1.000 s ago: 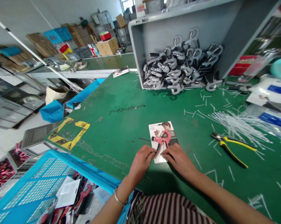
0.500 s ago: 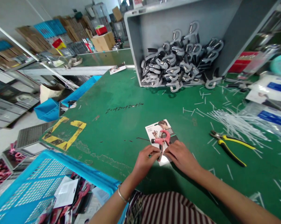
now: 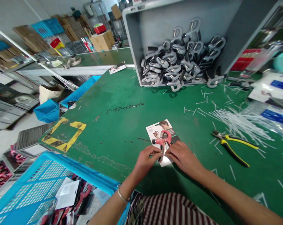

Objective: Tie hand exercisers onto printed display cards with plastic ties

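A pink hand grip strengthener [image 3: 165, 139] with a coil spring and dark handle parts lies on a printed backing card [image 3: 155, 128] on the green table. My left hand [image 3: 147, 159] pinches at its lower handles, from the left. From the right, my right hand [image 3: 182, 156] pinches beside them, its fingertips almost meeting the left ones. A thin white cable tie [image 3: 164, 148] runs between the fingertips, over the handles; its ends are hidden by my fingers. The card's lower end shows below my hands.
Yellow-black cutting pliers [image 3: 222, 137] and a pile of white cable ties [image 3: 240, 123] lie at right. A grey bin [image 3: 133, 47] of grey grip strengtheners stands on its side behind. At lower left is a blue crate [image 3: 85, 168] with carded pink ones. Plastic packs [image 3: 277, 103] sit far right.
The view has shifted very slightly. Both hands keep their pinch at the handles, and the card and grip strengthener have not visibly moved.
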Motion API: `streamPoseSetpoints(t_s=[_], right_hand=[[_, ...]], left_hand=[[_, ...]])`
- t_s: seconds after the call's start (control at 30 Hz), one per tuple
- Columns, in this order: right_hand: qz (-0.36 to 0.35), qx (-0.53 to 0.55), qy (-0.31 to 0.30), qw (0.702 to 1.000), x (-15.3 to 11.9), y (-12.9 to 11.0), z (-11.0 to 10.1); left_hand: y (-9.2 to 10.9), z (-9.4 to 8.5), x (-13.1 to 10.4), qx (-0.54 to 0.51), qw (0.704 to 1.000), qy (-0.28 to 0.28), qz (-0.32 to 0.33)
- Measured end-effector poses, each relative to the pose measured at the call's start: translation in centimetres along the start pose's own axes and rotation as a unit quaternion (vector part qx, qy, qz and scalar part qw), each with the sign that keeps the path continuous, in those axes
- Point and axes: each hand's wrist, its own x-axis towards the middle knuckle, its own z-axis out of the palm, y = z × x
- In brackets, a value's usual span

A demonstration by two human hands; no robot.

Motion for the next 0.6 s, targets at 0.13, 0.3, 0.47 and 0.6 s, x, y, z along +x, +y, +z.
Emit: streamPoseSetpoints(t_s=[0.13,0.3,0.47,0.6], right_hand=[[0.000,0.008,0.005,1.000,0.0,0.0,0.0],[-0.001,0.013,0.015,1.000,0.1,-0.4,0.2],[0.002,0.036,0.030,0.999,0.1,-0.7,0.3],[0.012,0.027,0.027,0.999,0.5,-1.3,0.3]], left_hand=[[0.0,-0.1,0.0,0.009,1.000,-0.004,0.008],[0.5,-0.3,0.2,0.096,0.993,-0.038,0.059],[1.7,-1.0,0.4,0.202,0.967,-0.101,0.119],[2.9,-1.1,0.1,0.374,0.904,-0.120,0.166]])
